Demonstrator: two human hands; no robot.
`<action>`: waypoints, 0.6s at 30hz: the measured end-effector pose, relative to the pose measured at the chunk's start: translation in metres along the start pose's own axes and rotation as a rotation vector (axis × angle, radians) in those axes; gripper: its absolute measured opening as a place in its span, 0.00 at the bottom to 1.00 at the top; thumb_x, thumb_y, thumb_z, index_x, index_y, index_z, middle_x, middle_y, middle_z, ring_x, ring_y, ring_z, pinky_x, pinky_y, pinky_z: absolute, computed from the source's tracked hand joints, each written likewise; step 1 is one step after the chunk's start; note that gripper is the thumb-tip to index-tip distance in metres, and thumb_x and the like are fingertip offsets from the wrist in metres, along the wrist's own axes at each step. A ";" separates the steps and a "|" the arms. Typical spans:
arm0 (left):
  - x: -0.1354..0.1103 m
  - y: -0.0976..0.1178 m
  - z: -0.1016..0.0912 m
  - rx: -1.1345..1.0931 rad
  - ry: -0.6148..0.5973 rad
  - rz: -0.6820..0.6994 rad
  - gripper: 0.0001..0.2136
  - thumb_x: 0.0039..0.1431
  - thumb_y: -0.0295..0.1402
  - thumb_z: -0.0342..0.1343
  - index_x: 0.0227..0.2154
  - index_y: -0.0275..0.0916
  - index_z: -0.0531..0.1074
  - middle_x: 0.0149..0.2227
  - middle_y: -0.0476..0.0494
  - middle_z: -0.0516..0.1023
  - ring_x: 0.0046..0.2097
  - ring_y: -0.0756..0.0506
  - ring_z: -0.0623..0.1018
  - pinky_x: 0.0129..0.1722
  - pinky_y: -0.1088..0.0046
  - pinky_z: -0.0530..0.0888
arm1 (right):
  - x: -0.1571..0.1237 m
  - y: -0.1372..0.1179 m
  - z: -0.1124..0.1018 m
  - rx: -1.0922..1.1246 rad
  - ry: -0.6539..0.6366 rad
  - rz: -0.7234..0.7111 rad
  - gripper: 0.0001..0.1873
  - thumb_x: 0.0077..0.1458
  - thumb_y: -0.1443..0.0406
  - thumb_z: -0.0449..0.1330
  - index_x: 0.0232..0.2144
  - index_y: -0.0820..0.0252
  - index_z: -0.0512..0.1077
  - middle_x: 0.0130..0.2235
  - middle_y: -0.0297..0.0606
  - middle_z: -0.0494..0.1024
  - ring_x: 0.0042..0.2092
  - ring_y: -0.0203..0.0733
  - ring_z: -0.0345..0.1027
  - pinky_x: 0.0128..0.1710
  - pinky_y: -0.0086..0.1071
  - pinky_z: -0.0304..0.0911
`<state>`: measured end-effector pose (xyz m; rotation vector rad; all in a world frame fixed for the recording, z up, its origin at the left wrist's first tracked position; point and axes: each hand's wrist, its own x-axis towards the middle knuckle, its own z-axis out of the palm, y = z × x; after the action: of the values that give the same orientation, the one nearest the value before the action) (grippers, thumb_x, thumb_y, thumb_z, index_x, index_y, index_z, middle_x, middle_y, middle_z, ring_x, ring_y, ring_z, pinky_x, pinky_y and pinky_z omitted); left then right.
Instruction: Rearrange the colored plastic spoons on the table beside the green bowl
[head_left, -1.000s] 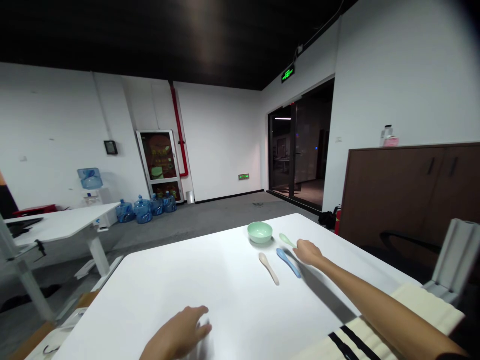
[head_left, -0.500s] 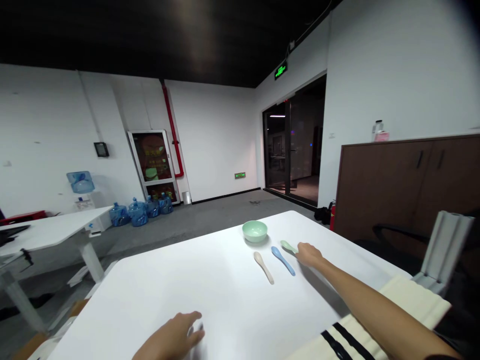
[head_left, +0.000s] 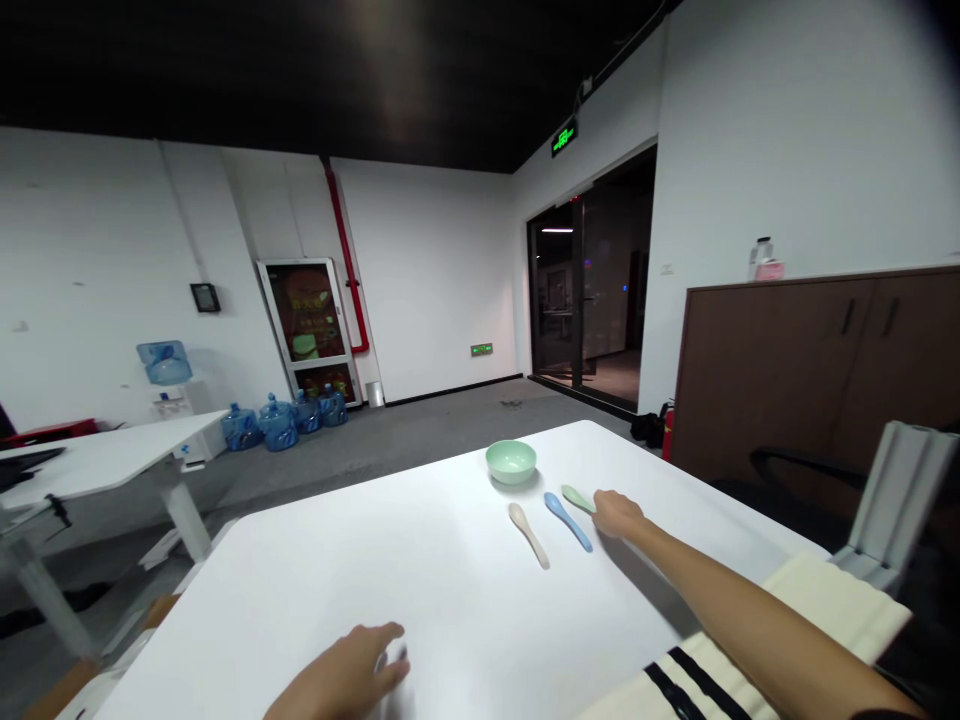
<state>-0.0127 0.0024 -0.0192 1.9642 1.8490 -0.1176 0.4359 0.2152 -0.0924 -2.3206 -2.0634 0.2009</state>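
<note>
On the white table (head_left: 420, 570) stands a pale green bowl (head_left: 511, 462), at the far side. Close to it lie three spoons side by side: a beige spoon (head_left: 528, 535), a blue spoon (head_left: 568, 521) and a pale green spoon (head_left: 577, 498). My right hand (head_left: 618, 514) pinches the handle end of the green spoon, with the spoon's far end showing beyond my fingers. My left hand (head_left: 341, 670) hovers at the table's near edge, fingers curled and apart. It is blurred around the fingertips, and nothing shows in it.
A cream cloth with black stripes (head_left: 720, 690) lies at the lower right. Beyond the table stand a grey chair (head_left: 889, 505), a brown cabinet (head_left: 780, 370), a white desk (head_left: 127, 450) and several blue water bottles (head_left: 279, 425) on the floor.
The green spoon has shifted toward me and right, away from the bowl, along with my right hand. The camera view has moved slightly. The other spoons and the bowl stay put.
</note>
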 end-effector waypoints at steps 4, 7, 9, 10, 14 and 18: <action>0.001 0.000 0.000 -0.002 -0.001 -0.002 0.26 0.58 0.49 0.46 0.57 0.47 0.66 0.53 0.40 0.74 0.51 0.39 0.75 0.52 0.61 0.69 | -0.001 -0.001 0.000 0.004 -0.005 -0.003 0.16 0.50 0.69 0.56 0.43 0.65 0.74 0.46 0.54 0.76 0.46 0.54 0.73 0.38 0.38 0.64; 0.002 -0.001 0.001 -0.002 0.000 0.002 0.26 0.58 0.50 0.46 0.57 0.47 0.66 0.53 0.40 0.74 0.51 0.39 0.75 0.51 0.62 0.70 | -0.002 -0.003 -0.002 -0.003 -0.010 0.000 0.16 0.50 0.68 0.56 0.42 0.65 0.74 0.46 0.54 0.76 0.46 0.54 0.73 0.37 0.37 0.64; 0.003 -0.003 0.002 -0.007 0.001 0.000 0.26 0.58 0.50 0.46 0.57 0.47 0.66 0.53 0.40 0.74 0.51 0.39 0.75 0.51 0.62 0.69 | -0.004 -0.003 -0.004 -0.003 -0.009 0.002 0.15 0.51 0.68 0.57 0.42 0.65 0.74 0.46 0.54 0.76 0.46 0.53 0.73 0.37 0.36 0.64; 0.004 -0.003 0.002 -0.010 0.000 0.003 0.27 0.58 0.50 0.46 0.57 0.47 0.66 0.53 0.40 0.74 0.51 0.39 0.75 0.51 0.62 0.69 | -0.005 -0.004 -0.006 -0.001 -0.009 0.005 0.15 0.51 0.67 0.57 0.42 0.65 0.74 0.46 0.54 0.76 0.46 0.53 0.73 0.37 0.36 0.63; 0.003 -0.004 0.002 -0.015 0.003 0.011 0.27 0.58 0.50 0.46 0.58 0.46 0.66 0.53 0.40 0.74 0.51 0.39 0.75 0.51 0.63 0.70 | -0.011 -0.006 -0.015 0.030 -0.001 0.013 0.15 0.54 0.62 0.57 0.40 0.65 0.74 0.45 0.54 0.76 0.45 0.53 0.73 0.37 0.37 0.63; 0.001 -0.001 0.000 -0.013 0.005 0.009 0.27 0.57 0.50 0.47 0.57 0.46 0.67 0.53 0.40 0.74 0.51 0.39 0.75 0.51 0.62 0.70 | -0.021 -0.014 -0.032 0.074 0.078 0.020 0.21 0.57 0.52 0.55 0.41 0.63 0.74 0.45 0.54 0.76 0.46 0.52 0.72 0.40 0.37 0.62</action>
<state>-0.0137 0.0032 -0.0201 1.9658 1.8389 -0.0973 0.4235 0.1983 -0.0572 -2.2688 -1.9638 0.1807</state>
